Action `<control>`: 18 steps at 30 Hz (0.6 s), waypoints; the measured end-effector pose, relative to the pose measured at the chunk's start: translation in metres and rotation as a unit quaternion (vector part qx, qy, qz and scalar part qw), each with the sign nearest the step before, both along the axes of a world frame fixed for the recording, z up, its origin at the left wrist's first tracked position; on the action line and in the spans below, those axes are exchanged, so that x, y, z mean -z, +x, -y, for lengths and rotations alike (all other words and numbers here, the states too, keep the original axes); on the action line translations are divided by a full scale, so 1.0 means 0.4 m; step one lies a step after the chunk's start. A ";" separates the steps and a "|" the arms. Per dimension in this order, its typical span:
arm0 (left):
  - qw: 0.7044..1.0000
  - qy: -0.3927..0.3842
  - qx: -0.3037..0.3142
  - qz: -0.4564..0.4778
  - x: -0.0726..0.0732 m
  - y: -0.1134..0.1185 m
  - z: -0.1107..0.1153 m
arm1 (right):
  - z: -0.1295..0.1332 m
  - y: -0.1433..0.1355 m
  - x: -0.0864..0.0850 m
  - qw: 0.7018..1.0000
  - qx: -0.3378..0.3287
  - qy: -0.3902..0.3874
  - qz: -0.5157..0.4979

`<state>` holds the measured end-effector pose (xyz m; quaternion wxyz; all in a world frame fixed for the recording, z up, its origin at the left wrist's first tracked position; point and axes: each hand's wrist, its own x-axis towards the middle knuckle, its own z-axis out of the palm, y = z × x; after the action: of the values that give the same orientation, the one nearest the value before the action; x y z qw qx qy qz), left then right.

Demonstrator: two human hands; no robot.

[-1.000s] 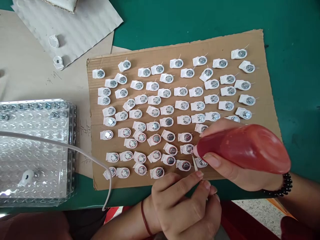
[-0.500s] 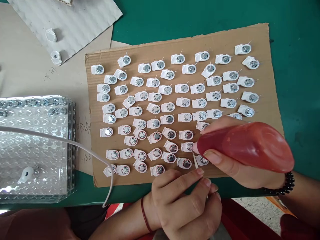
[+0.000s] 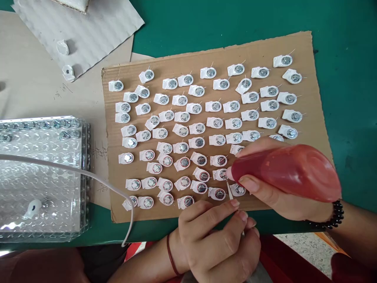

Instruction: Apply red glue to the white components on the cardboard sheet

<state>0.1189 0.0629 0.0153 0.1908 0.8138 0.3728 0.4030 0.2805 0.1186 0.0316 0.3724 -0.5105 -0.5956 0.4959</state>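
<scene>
My right hand (image 3: 273, 196) is wrapped round a red squeeze bottle (image 3: 288, 173), its nozzle pointing left at a small white part (image 3: 219, 174) with a round metal disc. My left hand (image 3: 219, 237) pinches thin pointed tweezers (image 3: 230, 192). Their tip meets that same disc, beside the nozzle; whether the nozzle touches it I cannot tell. Several like parts, many with a fine wire sticking out, lie in rough rows on a cardboard sheet (image 3: 256, 49). Just below the tweezers' tip rests another such part (image 3: 217, 193). The bottle and right hand hide some parts behind them.
At the left stands a clear dimpled plastic tray stack (image 3: 55, 188), with a white earbud-like piece (image 3: 33, 208) on it. A pale cable (image 3: 88, 173) crosses the tray onto the cardboard. A grey foam sheet (image 3: 97, 31) lies at the upper left on the green table (image 3: 220, 19).
The view has shifted slightly, so the cardboard and tray sit a little lower. Both hands keep their grips, and the nozzle and tweezers stay at the same part.
</scene>
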 end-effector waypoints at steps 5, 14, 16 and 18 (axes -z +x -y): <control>1.000 0.003 0.004 0.010 0.006 -0.001 0.002 | -0.001 0.000 0.000 1.000 -0.003 0.003 -0.008; 1.000 0.006 0.002 0.023 0.007 -0.003 0.003 | -0.001 0.000 -0.002 1.000 0.001 -0.009 -0.022; 1.000 -0.002 0.003 0.020 0.005 -0.003 0.001 | -0.001 0.000 -0.002 1.000 0.000 -0.010 -0.016; 1.000 -0.006 0.003 0.018 0.003 -0.002 -0.001 | -0.001 0.000 -0.001 1.000 -0.001 -0.004 -0.008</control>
<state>0.1183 0.0634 0.0142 0.2036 0.8060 0.3694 0.4152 0.2807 0.1188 0.0321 0.3742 -0.5074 -0.5912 0.5030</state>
